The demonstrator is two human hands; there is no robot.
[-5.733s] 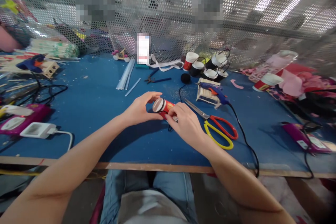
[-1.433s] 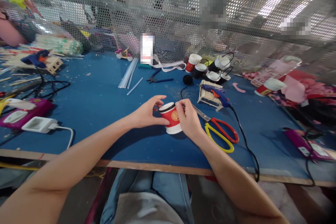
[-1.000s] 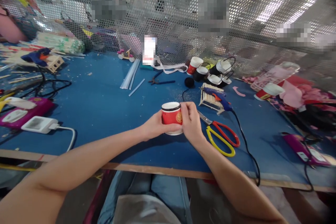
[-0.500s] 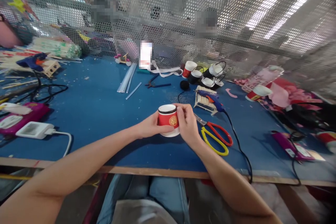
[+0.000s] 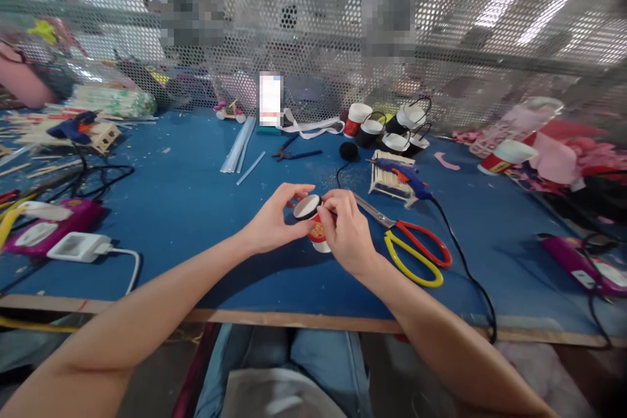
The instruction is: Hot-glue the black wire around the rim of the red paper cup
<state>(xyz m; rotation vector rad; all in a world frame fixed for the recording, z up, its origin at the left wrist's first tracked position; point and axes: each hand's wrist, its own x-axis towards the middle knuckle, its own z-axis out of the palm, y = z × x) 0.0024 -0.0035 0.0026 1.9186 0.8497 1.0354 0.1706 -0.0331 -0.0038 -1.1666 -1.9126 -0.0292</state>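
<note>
A small red paper cup [image 5: 313, 223] with a white base and a gold emblem is held just above the blue table [image 5: 196, 196], tilted with its base toward me. My left hand [image 5: 272, 222] grips its left side, thumb and fingers curled round the rim end. My right hand [image 5: 345, 232] covers its right side, fingertips pressing near the top edge. Both hands hide most of the cup's wall.
Red-and-yellow scissors [image 5: 409, 247] lie right of my hands. A blue glue gun [image 5: 402, 176] rests on a stick rack, its black cord trailing to the table edge. Finished cups [image 5: 386, 125], pliers [image 5: 292, 154], clear glue sticks [image 5: 240, 144] and a white power adapter [image 5: 77, 245] lie around.
The cup stood upright between my hands half a second ago; now it is tipped toward me and my fingers have shifted onto its upper edge.
</note>
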